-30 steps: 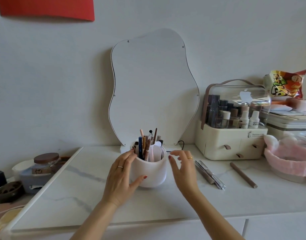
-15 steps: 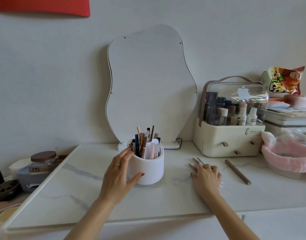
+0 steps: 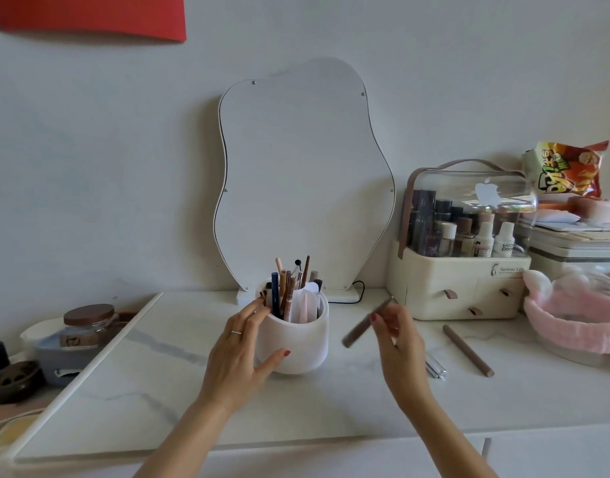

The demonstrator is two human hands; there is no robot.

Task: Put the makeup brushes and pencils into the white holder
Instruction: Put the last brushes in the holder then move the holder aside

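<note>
The white holder (image 3: 298,350) stands on the marble table, packed with several upright pencils and brushes (image 3: 290,288). My left hand (image 3: 240,353) holds the holder's left side, thumb across its front and fingers at the rim. To the right of the holder, my right hand (image 3: 400,343) is lifted off the table and pinches a blurred brown pencil (image 3: 362,326), which tilts up to the right. Silver pencils (image 3: 434,369) lie on the table just behind that hand, partly hidden. Another brown pencil (image 3: 467,350) lies further right.
A wavy mirror (image 3: 305,174) leans on the wall behind the holder. A cream cosmetics organizer (image 3: 458,288) stands at back right, with a pink headband in a clear bowl (image 3: 579,326) beside it. A lidded jar (image 3: 86,326) and a dark dish (image 3: 14,381) sit left of the table's edge.
My right hand went from beside the holder down onto the pencils on the table, then rose with a brown pencil pinched in it. My left hand stayed on the holder.
</note>
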